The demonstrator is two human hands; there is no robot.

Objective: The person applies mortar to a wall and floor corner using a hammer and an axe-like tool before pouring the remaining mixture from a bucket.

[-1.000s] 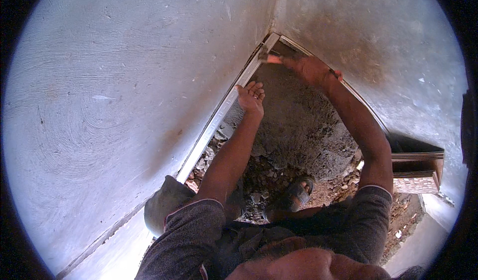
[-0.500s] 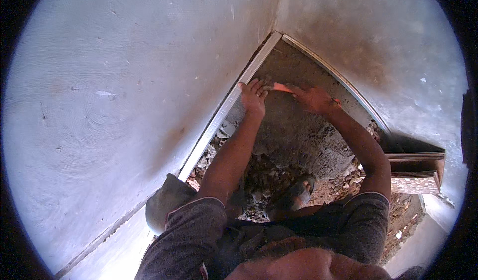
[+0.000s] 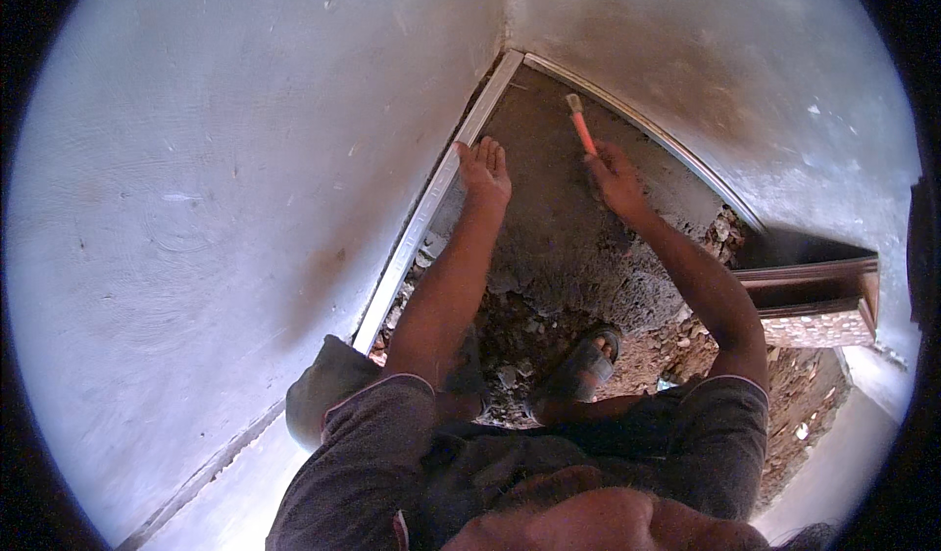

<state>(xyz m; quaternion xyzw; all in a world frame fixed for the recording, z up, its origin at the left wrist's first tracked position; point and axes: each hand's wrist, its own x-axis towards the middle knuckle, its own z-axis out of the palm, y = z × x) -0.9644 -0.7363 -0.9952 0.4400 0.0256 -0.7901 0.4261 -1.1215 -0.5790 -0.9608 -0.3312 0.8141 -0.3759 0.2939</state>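
Observation:
A long pale strip (image 3: pixel 437 187) runs along the foot of the left wall and meets a second light strip (image 3: pixel 655 131) at the corner. My left hand (image 3: pixel 484 168) is open, palm up with fingers stretched out, its thumb side over the left strip's inner edge. In my right hand (image 3: pixel 616 180) is a hammer (image 3: pixel 580 131) with an orange-red handle and a small dull head. The hammer is raised with its head toward the right-hand strip; whether it touches anything I cannot tell. Beneath both hands lies a grey mortar floor (image 3: pixel 549 218).
Stacked brown panels or tiles (image 3: pixel 814 286) lean by the right wall. Broken rubble (image 3: pixel 529 340) covers the ground around my sandalled foot (image 3: pixel 596 355). A grey-green rounded object (image 3: pixel 328 389) stands beside my left arm. Plastered walls (image 3: pixel 225 159) close in on both sides.
The hammer's head has moved away from my left hand and now points up toward the corner's right side. My left hand has turned and opened flat. The view has shifted slightly.

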